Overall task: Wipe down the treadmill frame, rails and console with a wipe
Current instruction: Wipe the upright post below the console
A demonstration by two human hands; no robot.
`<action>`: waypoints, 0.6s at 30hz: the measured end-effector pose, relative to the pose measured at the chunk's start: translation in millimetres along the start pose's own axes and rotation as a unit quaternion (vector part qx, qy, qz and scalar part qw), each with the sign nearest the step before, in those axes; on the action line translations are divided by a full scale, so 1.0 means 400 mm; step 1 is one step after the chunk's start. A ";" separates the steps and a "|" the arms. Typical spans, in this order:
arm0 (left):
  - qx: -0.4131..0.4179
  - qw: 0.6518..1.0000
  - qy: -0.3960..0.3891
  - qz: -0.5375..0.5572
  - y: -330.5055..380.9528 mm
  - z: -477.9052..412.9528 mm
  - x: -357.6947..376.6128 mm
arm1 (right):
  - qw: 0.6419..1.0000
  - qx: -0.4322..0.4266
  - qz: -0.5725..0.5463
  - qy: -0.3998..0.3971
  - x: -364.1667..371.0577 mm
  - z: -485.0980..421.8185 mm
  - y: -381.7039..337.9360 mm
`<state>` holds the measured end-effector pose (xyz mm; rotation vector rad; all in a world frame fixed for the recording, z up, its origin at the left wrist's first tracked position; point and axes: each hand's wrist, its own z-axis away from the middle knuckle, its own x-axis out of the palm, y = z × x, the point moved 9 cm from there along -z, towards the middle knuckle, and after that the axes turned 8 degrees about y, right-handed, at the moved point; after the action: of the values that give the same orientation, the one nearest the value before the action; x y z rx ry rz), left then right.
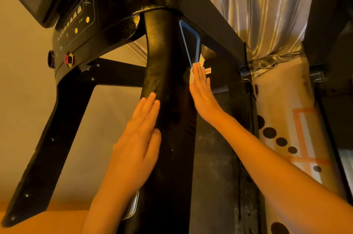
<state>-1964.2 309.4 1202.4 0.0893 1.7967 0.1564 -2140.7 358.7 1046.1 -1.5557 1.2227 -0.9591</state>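
Your right hand [202, 88] presses the wipe [195, 69] flat-fingered against the treadmill upright [168, 65], while your left hand [141, 134] rests open on it.

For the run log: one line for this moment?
step: wiping post | right hand: flat, pressing wipe on post | left hand: flat on post

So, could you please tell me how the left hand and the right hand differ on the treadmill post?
The left hand lies bare on the left side of the post; the right hand presses a white wipe against its right side. The right hand reaches higher up the post than the left hand. Both are flat, with straight fingers, and touch the same black post.
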 end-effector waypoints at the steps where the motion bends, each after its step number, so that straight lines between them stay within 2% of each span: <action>1: 0.001 1.000 -0.001 0.000 0.000 0.001 0.001 | 1.000 -0.016 -0.010 0.005 0.005 -0.002 -0.028; 5: -0.001 1.000 0.000 -0.004 -0.002 0.000 0.001 | 0.998 -0.060 -0.030 0.013 0.018 -0.007 -0.084; 11: 0.006 1.000 -0.002 -0.015 -0.007 0.003 0.004 | 1.000 -0.012 -0.013 0.026 0.016 0.003 -0.035; 15: 0.010 1.000 0.000 -0.016 -0.008 0.002 0.004 | 0.998 -0.047 -0.036 0.025 0.025 -0.007 -0.108; 18: 0.010 1.000 0.002 -0.020 -0.008 0.002 0.004 | 0.998 -0.051 -0.034 0.022 0.019 -0.005 -0.082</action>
<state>-1963.7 306.5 1200.4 0.0663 1.8023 0.1100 -2131.9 354.0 1078.3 -1.6737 1.2724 -0.9926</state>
